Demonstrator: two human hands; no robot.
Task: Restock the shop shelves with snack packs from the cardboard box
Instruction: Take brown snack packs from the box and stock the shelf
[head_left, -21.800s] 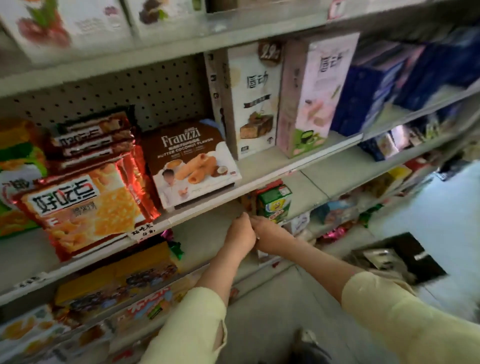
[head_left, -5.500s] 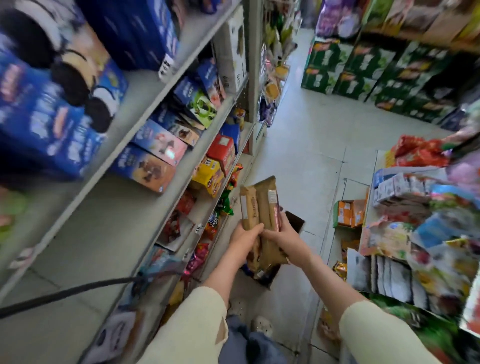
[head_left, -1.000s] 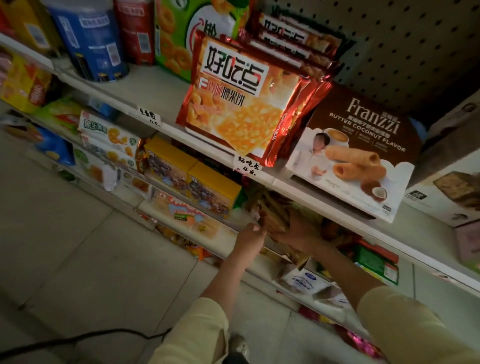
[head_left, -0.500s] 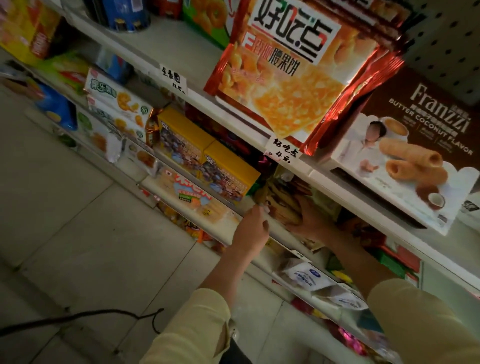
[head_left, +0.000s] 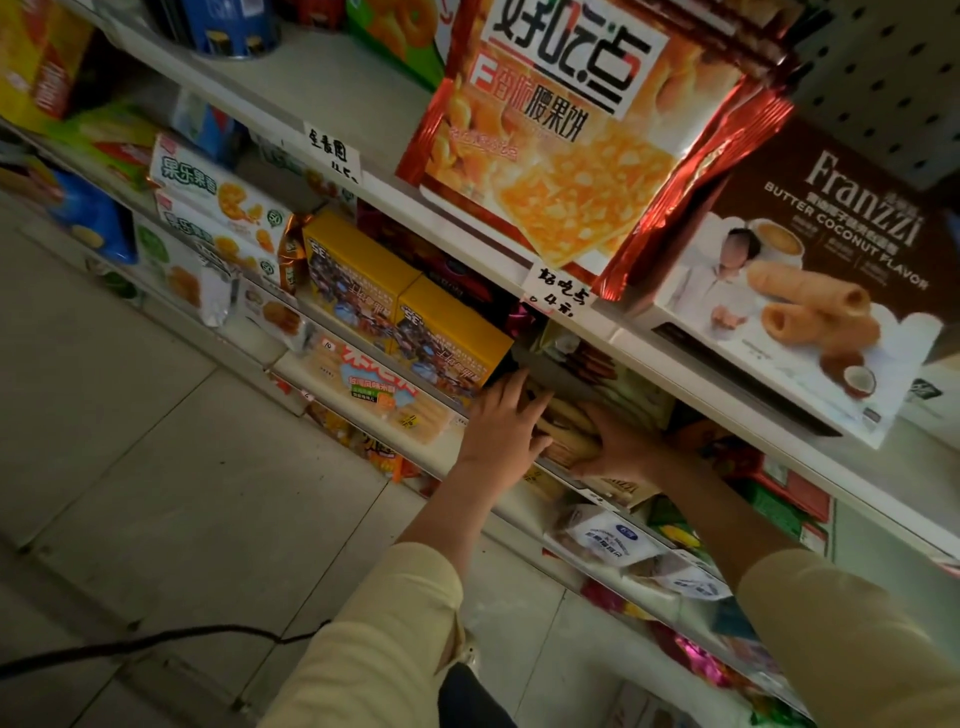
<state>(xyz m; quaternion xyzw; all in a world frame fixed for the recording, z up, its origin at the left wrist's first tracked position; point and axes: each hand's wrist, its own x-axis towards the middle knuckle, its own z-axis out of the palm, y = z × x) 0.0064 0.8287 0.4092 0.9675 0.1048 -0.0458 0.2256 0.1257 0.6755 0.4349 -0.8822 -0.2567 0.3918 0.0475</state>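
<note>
Head view: dim shop aisle.
Snack packs: brown crinkly wafer packs (head_left: 566, 431) on the grey metal middle shelf (head_left: 519, 506), beside yellow cardboard boxes (head_left: 410, 306).
Left hand (head_left: 506, 423): fingers flat, pressing the packs.
Right hand (head_left: 626, 447): spread on them, grasp unclear.

Cashew biscuit bag (head_left: 566, 150): glossy foil with crinkled red metallic edges. Franzzi box (head_left: 810, 291): smooth printed cardboard; yellow boxes (head_left: 400, 306) likewise. Shelf (head_left: 332, 88): matt painted; price labels (head_left: 558, 296): handwritten paper.
</note>
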